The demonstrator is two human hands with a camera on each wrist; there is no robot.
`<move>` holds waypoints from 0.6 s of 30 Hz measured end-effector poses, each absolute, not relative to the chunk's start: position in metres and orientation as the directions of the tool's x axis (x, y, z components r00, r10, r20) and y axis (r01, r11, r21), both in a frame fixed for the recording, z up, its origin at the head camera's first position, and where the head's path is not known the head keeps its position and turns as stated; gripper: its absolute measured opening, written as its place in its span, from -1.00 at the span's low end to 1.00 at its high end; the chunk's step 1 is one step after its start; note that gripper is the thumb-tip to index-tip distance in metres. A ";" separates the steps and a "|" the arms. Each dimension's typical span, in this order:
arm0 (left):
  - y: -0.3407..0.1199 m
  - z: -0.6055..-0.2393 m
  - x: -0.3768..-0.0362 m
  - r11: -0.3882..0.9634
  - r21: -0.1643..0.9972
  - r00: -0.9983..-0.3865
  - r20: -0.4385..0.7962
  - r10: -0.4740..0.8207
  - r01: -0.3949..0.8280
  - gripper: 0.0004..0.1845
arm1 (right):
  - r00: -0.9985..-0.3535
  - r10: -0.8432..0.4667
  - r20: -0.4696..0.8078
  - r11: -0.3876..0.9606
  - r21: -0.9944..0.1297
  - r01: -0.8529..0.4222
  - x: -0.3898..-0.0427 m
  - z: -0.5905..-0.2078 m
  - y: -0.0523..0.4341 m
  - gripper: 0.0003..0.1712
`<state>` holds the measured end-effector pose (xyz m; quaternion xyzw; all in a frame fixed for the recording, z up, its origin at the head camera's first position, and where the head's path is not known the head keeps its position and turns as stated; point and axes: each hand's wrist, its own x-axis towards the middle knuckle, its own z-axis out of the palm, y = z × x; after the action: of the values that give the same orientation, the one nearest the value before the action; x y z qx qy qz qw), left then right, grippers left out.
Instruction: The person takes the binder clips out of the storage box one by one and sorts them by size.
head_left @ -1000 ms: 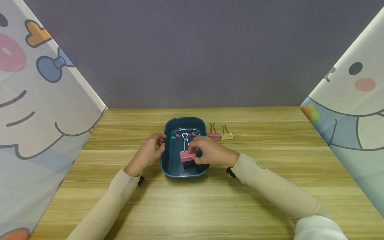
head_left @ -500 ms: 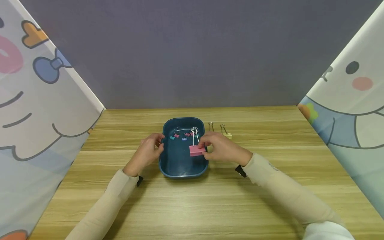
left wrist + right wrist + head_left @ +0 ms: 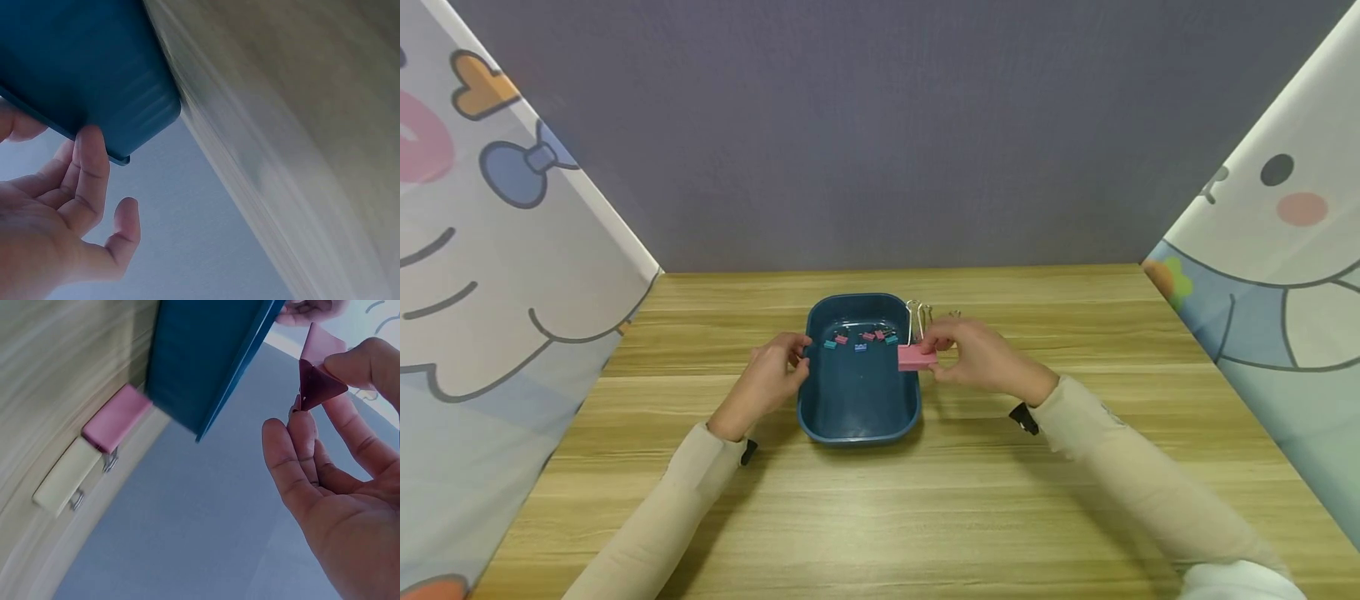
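My right hand [image 3: 981, 354] pinches a large pink binder clip [image 3: 913, 358] between thumb and fingers, its silver handles pointing away. In the head view the clip overlaps the right rim of a dark blue plastic tub [image 3: 857, 400]. The right wrist view shows the end of this held clip [image 3: 322, 381]. My left hand [image 3: 767, 379] stays at the tub's left rim with loosely bent fingers. In the left wrist view, a fingertip [image 3: 90, 137] lies against the outside of the tub [image 3: 106, 75], just under its rim.
Inside the tub, toward its far end, lie several small binder clips [image 3: 861, 347] in teal, pink and blue. Right of it on the wooden table [image 3: 1075, 333] stand another pink binder clip [image 3: 115, 419] and a pale yellow one [image 3: 65, 478]. A grey wall [image 3: 887, 150] rises behind.
My right hand has carried the pink binder clip from over the tub's middle to its right rim, slightly away from me. My left hand has stayed at the left rim.
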<state>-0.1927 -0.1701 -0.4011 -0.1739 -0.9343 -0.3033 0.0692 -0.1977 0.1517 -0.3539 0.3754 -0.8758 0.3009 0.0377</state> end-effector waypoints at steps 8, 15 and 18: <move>-0.170 -0.402 -0.193 0.760 0.535 -0.929 0.233 0.287 0.368 -0.70 | -0.780 -0.574 0.248 0.607 -0.511 -0.609 -0.201 -0.355 0.174 -0.73; -0.171 -0.400 -0.194 0.764 0.535 -0.932 0.222 0.285 0.361 -0.70 | -0.831 -0.514 0.214 0.641 -0.548 -0.538 -0.213 -0.363 0.196 -0.75; -0.171 -0.400 -0.194 0.765 0.537 -0.934 0.219 0.281 0.356 -0.69 | -0.851 -0.487 0.196 0.652 -0.567 -0.504 -0.220 -0.368 0.205 -0.76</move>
<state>-0.1938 -0.1707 -0.4000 -0.1700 -0.9372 -0.2979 0.0629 -0.2201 0.2047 -0.3682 0.2724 -0.9088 0.3156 0.0131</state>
